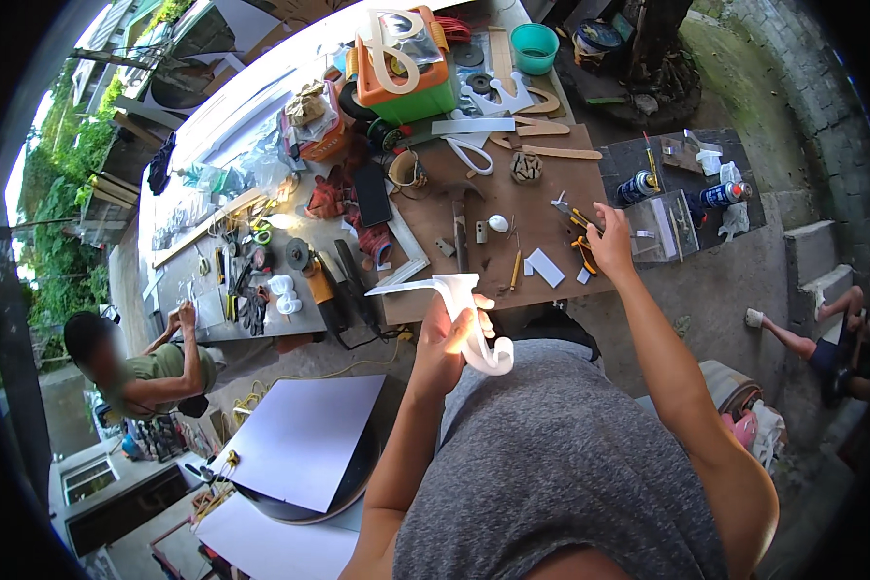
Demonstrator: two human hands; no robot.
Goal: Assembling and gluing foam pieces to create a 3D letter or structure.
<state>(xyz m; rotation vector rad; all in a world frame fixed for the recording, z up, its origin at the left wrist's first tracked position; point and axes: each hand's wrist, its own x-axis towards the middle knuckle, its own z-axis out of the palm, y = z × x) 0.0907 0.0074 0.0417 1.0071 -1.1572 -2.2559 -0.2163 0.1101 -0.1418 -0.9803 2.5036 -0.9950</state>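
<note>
My left hand (441, 346) is closed around a white curved piece (475, 333), shaped like a letter with a hooked lower end, held in front of my body at the table's near edge. To the right, my right hand (611, 244) reaches over the table with its fingers closed on the handles of a pair of pliers (578, 217), whose jaws point to the far left. Just below them lies a second tool with yellow-orange handles (584, 255). White rectangular scraps (545, 269) and a yellow pencil-like tool (515, 271) are near it.
A hammer (460, 232), a phone (371, 193), and an angle grinder (321, 282) lie on the cluttered table. Beyond stand an orange-green toolbox (406, 82) and a teal bucket (535, 48). Spray cans (636, 187) are at right. Another person (164, 372) works at the left.
</note>
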